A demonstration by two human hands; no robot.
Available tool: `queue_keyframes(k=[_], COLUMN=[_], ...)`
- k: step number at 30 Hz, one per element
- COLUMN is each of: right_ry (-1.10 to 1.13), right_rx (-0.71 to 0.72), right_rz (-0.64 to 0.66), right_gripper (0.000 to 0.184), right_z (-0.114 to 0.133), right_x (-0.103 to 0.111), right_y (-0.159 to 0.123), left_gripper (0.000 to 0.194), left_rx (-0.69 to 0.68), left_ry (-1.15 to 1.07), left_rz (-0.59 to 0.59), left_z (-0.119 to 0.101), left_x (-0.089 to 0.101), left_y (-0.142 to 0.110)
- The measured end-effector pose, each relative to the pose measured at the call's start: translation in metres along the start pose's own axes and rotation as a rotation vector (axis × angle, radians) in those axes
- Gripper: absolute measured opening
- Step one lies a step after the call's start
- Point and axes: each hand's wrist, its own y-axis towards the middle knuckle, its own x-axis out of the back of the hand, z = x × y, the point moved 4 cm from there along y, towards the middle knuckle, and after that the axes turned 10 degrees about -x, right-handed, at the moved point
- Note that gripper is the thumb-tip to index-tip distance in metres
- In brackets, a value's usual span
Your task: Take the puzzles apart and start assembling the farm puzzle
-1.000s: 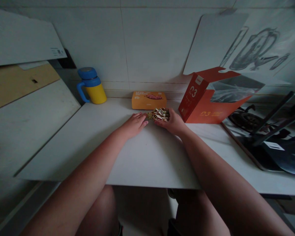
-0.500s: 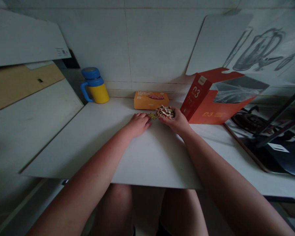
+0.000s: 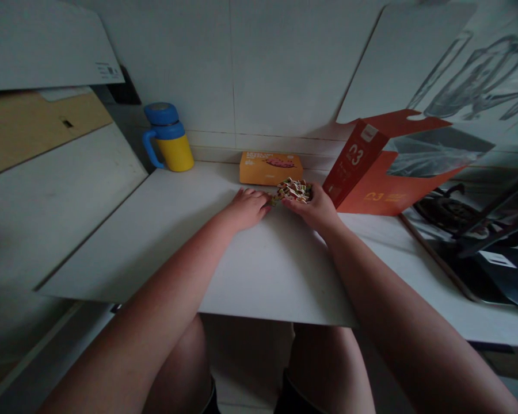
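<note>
A heap of small coloured pieces (image 3: 294, 190) lies on the white table (image 3: 259, 270), in front of a flat orange box (image 3: 271, 168). My right hand (image 3: 315, 208) cups the heap from the right, fingers curled round its near side. Left of the heap, my left hand (image 3: 247, 207) rests palm down on the table with its fingers together and bent, the fingertips touching the heap's left edge.
A yellow mug with a blue lid (image 3: 169, 138) stands at the back left. An open red carton (image 3: 384, 167) lies at the right, close to my right hand. A black gas hob (image 3: 470, 230) lies further right. White boards lean against the tiled wall.
Both hands have stayed at the heap and drawn a little closer round it. The camera has shifted slightly, so everything sits a bit higher in view.
</note>
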Motion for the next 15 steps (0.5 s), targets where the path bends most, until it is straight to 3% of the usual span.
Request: queue_keyframes(k=[4,8,15], right_ry=[0.012,-0.004,-0.039], right_rx=[-0.001,0.007,0.049], right_rz=[0.004,-0.004,0.041], right_gripper=[0.087,0.086,0.082], right_z=[0.001,0.003,0.008], right_x=[-0.002,-0.003,-0.003], right_y=[-0.001,-0.003,-0.009], left_gripper=[0.049,0.049,0.03], left_rx=[-0.034,0.048,0.115], left_ry=[0.031,0.044,0.027], left_rz=[-0.031,-0.029,-0.05], left_z=[-0.001,-0.003,0.007], left_x=[0.0,0.001,0.013], left_y=[-0.001,-0.004,-0.013])
